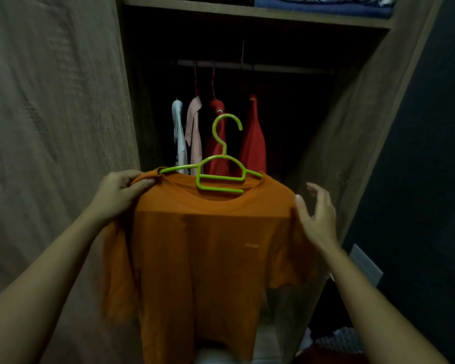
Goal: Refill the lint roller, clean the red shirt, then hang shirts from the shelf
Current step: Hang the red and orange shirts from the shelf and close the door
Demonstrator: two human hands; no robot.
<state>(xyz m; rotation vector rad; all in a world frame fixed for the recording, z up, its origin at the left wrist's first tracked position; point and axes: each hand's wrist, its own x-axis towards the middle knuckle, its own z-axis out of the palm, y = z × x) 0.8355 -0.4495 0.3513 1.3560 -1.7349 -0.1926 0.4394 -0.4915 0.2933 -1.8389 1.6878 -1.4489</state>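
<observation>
An orange shirt [205, 258] hangs on a green plastic hanger [216, 177] in front of an open wardrobe. My left hand [118, 193] grips the shirt's left shoulder over the hanger's end. At the right shoulder, my right hand [317, 214] has its fingers spread, its thumb touching the fabric's edge. The hanger's hook points up, below the rail [252, 67]. On the rail hang two red shirts [252, 143], a pink garment [195, 135] and a white one [179, 132].
Wooden wardrobe doors stand open at left [50, 127] and right [352, 140]. A shelf [247, 11] above the rail holds folded blue clothes [323, 6]. Patterned cloth [336, 340] lies low at the right. A dark wall [431, 153] is at the far right.
</observation>
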